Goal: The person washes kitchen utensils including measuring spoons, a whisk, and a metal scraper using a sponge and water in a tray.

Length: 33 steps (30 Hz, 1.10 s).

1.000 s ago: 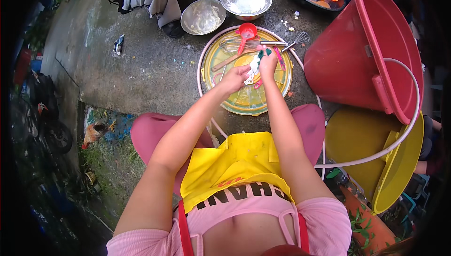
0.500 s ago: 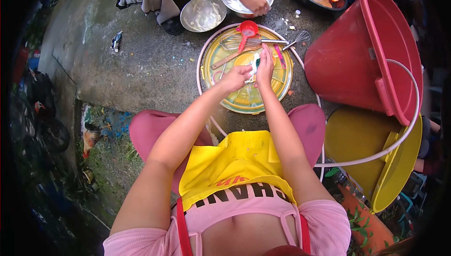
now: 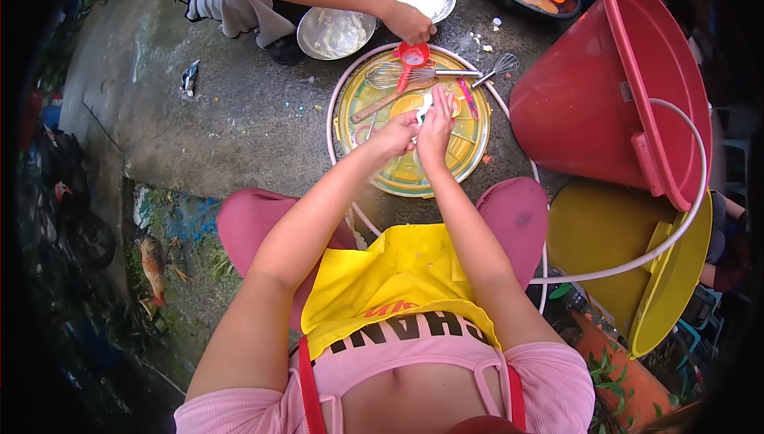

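Note:
Both my hands meet over the right-centre of a round yellow-green lid (image 3: 356, 159). Between them is a small white and dark green thing (image 3: 424, 112), mostly hidden, whose kind I cannot make out. My left hand (image 3: 398, 132) has its fingers closed on the lower end of it. Against its other side lies my right hand (image 3: 435, 128), fingers stretched forward. Just beyond, on the lid, lie a large wire whisk (image 3: 386, 76), a wooden-handled utensil (image 3: 374, 105), a red scoop (image 3: 413, 55) and a pink utensil (image 3: 468, 96). A smaller whisk (image 3: 497, 68) rests across the lid's right rim.
Another person's hand (image 3: 410, 23) is just above the red scoop, near two metal bowls (image 3: 338, 34) with pale residue. A large red tub (image 3: 581, 108) tilts at right, over a yellow basin (image 3: 605, 227). A pale hose (image 3: 617, 275) loops around. A chicken (image 3: 155, 267) stands at left.
My right hand has turned and come in closer to the white and green thing. The other person's hand has moved down and left toward the red scoop.

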Available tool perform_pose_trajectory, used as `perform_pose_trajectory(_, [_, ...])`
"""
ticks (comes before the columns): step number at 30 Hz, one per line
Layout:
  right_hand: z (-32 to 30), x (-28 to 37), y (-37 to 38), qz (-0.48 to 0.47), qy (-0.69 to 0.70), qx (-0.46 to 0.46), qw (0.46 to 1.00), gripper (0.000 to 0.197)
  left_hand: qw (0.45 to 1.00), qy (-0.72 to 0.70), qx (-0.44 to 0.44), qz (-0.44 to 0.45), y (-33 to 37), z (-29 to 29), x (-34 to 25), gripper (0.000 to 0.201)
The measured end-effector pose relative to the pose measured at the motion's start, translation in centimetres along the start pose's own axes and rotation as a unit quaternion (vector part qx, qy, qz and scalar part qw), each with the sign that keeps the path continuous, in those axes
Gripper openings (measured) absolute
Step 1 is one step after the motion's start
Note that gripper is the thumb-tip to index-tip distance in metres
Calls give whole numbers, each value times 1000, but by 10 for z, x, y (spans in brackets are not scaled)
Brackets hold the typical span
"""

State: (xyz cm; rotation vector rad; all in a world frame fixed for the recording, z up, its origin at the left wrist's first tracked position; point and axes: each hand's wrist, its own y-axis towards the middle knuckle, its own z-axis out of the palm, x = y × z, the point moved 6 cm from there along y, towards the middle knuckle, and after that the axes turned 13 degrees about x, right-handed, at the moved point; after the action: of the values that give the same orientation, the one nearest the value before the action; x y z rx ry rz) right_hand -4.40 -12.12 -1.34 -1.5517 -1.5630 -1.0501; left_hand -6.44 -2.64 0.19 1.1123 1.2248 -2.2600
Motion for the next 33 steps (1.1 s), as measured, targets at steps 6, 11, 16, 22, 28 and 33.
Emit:
perform_pose_trajectory(6, [1, 13, -12, -78, -55, 18, 995, 46, 999, -21, 11, -29, 5, -5, 5, 30])
perform_pose_trajectory(11, [-10, -19, 13, 17, 99, 59, 993, 44, 997, -26, 74, -12, 10, -3, -2, 29])
perform_pose_trajectory(16, [-4, 8, 3, -80, -58, -25, 995, 37, 998, 0, 66, -7, 16, -10, 0, 20])
perform_pose_trajectory(22, [-15, -32, 39, 46, 23, -3, 999, 39, 996, 21, 90, -13, 24, -8, 5, 18])
perform_pose_trajectory(28, [-20, -77, 59, 131, 119, 34, 984, 51, 997, -2, 75, -18, 31, -4, 8, 17])
perform_pose_trajectory(33, [-7, -104, 60, 209, 330, 39, 920, 33, 997, 43, 51, -29, 43, -4, 11, 17])
